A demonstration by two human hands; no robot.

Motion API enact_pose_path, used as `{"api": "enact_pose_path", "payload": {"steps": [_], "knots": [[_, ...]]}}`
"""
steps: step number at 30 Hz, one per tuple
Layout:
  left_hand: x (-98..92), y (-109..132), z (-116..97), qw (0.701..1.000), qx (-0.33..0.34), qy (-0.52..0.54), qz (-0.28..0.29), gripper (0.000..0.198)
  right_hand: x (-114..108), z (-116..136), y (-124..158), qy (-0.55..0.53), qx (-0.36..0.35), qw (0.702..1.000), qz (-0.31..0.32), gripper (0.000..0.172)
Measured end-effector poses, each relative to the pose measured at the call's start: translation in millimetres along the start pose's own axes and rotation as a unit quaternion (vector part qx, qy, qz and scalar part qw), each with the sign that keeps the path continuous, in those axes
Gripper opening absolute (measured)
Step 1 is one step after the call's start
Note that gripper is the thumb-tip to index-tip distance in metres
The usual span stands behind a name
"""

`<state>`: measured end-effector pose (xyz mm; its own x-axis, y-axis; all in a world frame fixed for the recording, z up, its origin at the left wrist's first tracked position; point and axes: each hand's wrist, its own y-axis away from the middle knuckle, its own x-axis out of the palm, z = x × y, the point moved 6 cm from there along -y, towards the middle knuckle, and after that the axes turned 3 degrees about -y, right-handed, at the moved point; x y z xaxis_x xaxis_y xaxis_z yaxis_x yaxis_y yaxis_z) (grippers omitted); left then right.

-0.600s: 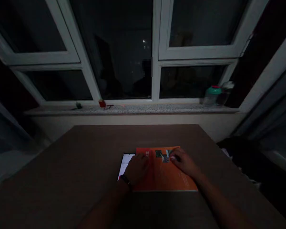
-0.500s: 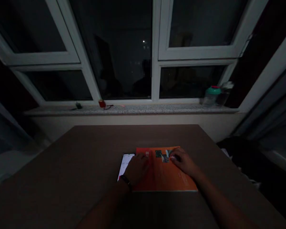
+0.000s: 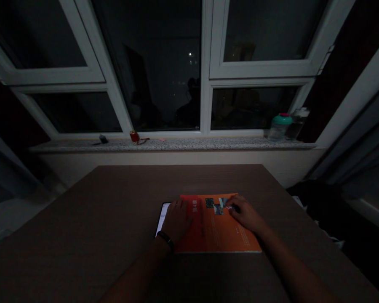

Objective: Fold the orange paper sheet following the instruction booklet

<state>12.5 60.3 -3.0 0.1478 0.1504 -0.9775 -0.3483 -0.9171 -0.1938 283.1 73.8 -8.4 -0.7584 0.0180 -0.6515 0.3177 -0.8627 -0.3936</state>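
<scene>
The person's left hand (image 3: 176, 221) lay flat, its fingers (image 3: 177, 206) together and pointing forward, on the left part of an orange booklet (image 3: 227, 233) that lay on the brown worktop (image 3: 82, 219). Just left of those fingers, a smartphone (image 3: 161, 218) lay face up, its bright screen partly covered by the hand and its right side tucked against or under the booklet; which of the two I could not tell. A black wristband (image 3: 166, 240) circled the left wrist.

The right hand (image 3: 244, 214) rested on the booklet's upper right, its fingers (image 3: 233, 204) curved and narrow, their tips beside small printed photos. Whether they pinched the page I could not tell in the dim light.

Well ahead of the fingers, beyond the worktop, a granite windowsill (image 3: 177, 145) carried a small red canister (image 3: 133, 136) and, farther right, a plastic bottle with a green lid (image 3: 279, 128).
</scene>
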Motion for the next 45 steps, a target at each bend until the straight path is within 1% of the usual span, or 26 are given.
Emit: {"api": "enact_pose_path", "payload": {"steps": [2, 5, 8, 16, 20, 26, 28, 35, 39, 42, 45], "knots": [[3.3, 0, 3, 1.000, -0.008, -0.006, -0.005, 0.049, 0, 0, 0, 0.002, 0.003, 1.000, 0.001, 0.018], [5.7, 0, 4, 1.000, -0.017, -0.010, -0.010, 0.053, -3, 3, 0, 0.001, 0.005, 1.000, -0.001, 0.017], [6.3, 0, 4, 0.999, -0.029, -0.020, -0.004, 0.055, -5, 5, 0, -0.001, 0.003, 1.000, 0.000, 0.017], [1.9, 0, 1, 0.999, -0.037, -0.026, 0.027, 0.055, -5, 5, 1, 0.005, 0.006, 1.000, -0.004, 0.014], [-1.1, -1, -1, 0.999, -0.036, -0.028, 0.030, 0.054, -4, 6, 1, -0.008, 0.008, 1.000, -0.005, 0.013], [0.9, 0, 0, 0.999, -0.031, -0.028, 0.028, 0.056, -3, 9, 1, -0.015, 0.051, 0.999, -0.005, 0.005], [1.2, 0, 0, 0.999, -0.027, -0.025, 0.024, 0.055, -3, 10, 1, -0.020, 0.054, 0.998, -0.004, 0.002], [-3.3, -1, -5, 1.000, -0.003, 0.006, 0.004, 0.054, -3, 18, 2, -0.027, 0.002, 1.000, -0.005, 0.003], [-5.5, 0, -7, 1.000, 0.003, 0.018, -0.004, 0.059, -2, 26, 1, -0.024, -0.034, 0.999, 0.011, 0.015], [-3.5, 1, -6, 1.000, 0.002, 0.027, -0.001, 0.064, 1, 29, 1, -0.020, -0.054, 0.998, 0.020, 0.018], [-1.4, 1, -5, 0.999, -0.002, 0.035, 0.001, 0.068, 6, 26, 2, -0.009, -0.061, 0.997, 0.039, 0.020]]}}
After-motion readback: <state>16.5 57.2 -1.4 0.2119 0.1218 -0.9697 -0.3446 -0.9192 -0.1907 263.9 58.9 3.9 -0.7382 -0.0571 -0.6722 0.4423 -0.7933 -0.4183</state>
